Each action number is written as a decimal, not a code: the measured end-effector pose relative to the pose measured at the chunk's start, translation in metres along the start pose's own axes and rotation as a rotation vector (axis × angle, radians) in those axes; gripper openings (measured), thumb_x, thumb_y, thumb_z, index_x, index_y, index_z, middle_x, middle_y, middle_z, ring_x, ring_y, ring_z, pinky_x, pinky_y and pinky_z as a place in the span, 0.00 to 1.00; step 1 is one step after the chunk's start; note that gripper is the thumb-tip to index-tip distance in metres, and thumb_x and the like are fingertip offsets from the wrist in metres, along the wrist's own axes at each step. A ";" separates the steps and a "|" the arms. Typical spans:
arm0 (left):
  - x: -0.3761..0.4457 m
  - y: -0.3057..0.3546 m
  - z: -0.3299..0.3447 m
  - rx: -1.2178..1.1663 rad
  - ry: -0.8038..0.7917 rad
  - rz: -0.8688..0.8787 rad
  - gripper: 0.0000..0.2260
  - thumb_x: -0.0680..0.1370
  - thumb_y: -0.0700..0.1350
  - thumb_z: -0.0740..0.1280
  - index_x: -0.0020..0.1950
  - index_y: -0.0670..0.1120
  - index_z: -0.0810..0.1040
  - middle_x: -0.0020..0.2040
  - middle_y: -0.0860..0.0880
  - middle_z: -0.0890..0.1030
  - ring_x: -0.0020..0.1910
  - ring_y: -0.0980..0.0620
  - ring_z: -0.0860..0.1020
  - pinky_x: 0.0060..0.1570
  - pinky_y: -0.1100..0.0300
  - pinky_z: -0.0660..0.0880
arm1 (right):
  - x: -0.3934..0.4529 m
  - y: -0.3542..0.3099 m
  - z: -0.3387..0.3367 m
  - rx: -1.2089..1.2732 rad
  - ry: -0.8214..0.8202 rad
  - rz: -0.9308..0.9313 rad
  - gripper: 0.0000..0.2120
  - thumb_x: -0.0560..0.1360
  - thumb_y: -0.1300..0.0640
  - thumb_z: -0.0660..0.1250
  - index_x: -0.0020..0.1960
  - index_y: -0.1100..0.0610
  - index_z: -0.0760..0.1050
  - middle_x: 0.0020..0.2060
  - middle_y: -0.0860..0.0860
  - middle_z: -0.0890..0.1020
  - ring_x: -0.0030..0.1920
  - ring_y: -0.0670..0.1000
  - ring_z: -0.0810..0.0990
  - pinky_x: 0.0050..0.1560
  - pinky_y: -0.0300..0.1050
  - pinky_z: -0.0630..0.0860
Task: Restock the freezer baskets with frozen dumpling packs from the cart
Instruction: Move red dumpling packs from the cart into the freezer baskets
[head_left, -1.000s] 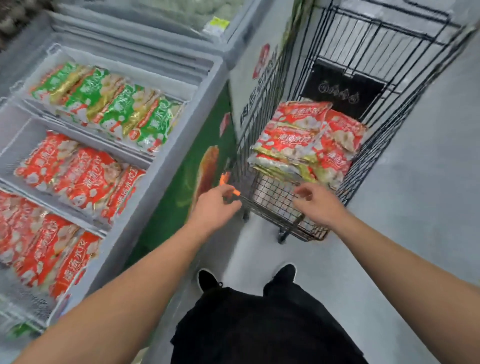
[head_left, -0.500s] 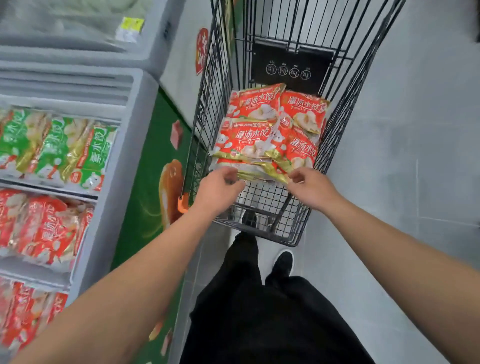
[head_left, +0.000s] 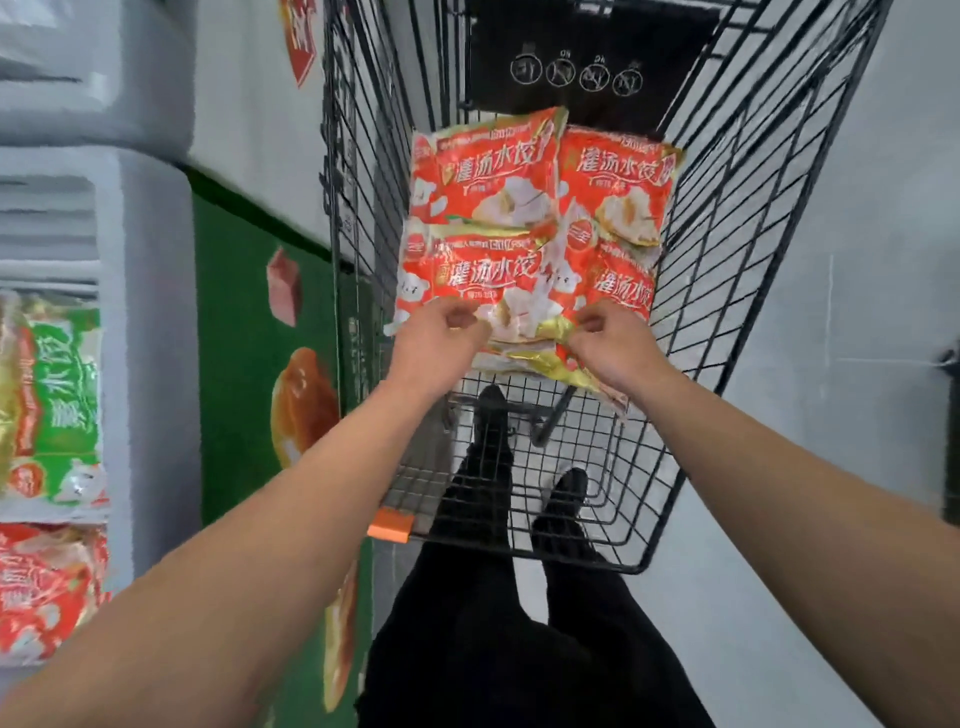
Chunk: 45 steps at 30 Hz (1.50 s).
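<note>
From the head camera, looking down, a black wire cart (head_left: 727, 218) stands on the grey floor (head_left: 841, 415) just beside a chest freezer (head_left: 150, 291) whose side carries a green panel with food pictures. Inside the cart lies a pile of red dumpling packs (head_left: 519, 208), stacked in two rows against the far half of the cart's basket, with a black placard (head_left: 582, 57) on the cart's end wall beyond them.

Both of the person's bare arms reach into the cart. The left hand (head_left: 434, 345) is curled closed with thumb and fingers pinched on the near left edge of the front pack (head_left: 485, 283) on top of the pile. The right hand (head_left: 605, 351) is likewise closed, pinching that pack's near right corner at its gold seam. The pack looks to be resting on the ones beneath it; whether it is lifted clear I cannot tell.

An orange clip (head_left: 390, 526) sits on the cart's near left corner. Through the cart's wire bottom show the person's dark shoes and black trousers.

On the freezer's side away from the cart, green packs (head_left: 57, 395) and more red packs (head_left: 47, 587) lie in its baskets, blurred at the frame edge.
</note>
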<state>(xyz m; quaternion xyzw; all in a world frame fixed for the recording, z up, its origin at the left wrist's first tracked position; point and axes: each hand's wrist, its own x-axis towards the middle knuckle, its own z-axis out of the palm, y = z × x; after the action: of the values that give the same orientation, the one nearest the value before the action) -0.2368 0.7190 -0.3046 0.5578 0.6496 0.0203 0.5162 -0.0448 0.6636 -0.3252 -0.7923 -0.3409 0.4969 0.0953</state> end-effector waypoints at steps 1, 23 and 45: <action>0.012 -0.001 0.003 -0.030 -0.019 -0.015 0.16 0.78 0.46 0.69 0.66 0.45 0.78 0.54 0.53 0.80 0.56 0.53 0.78 0.51 0.64 0.72 | 0.011 -0.002 0.004 0.018 0.008 0.017 0.20 0.76 0.55 0.68 0.67 0.56 0.73 0.56 0.49 0.78 0.48 0.49 0.79 0.44 0.41 0.76; 0.111 0.002 0.027 -0.296 -0.111 -0.147 0.05 0.79 0.49 0.69 0.46 0.49 0.82 0.49 0.46 0.85 0.50 0.45 0.84 0.54 0.44 0.81 | 0.059 0.000 0.068 -0.166 0.213 -0.397 0.08 0.76 0.61 0.66 0.39 0.57 0.72 0.31 0.49 0.75 0.31 0.51 0.73 0.32 0.44 0.66; 0.140 -0.031 0.022 0.262 0.159 -0.065 0.16 0.82 0.40 0.60 0.34 0.46 0.64 0.33 0.49 0.70 0.38 0.46 0.69 0.38 0.56 0.65 | 0.107 0.051 -0.007 0.509 0.121 0.423 0.22 0.70 0.40 0.66 0.59 0.51 0.76 0.50 0.48 0.84 0.51 0.51 0.82 0.55 0.49 0.77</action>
<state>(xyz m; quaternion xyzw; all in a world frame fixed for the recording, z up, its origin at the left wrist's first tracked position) -0.2218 0.8000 -0.4240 0.5956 0.7034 -0.0374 0.3861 0.0135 0.6948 -0.4237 -0.8242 -0.0277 0.5271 0.2050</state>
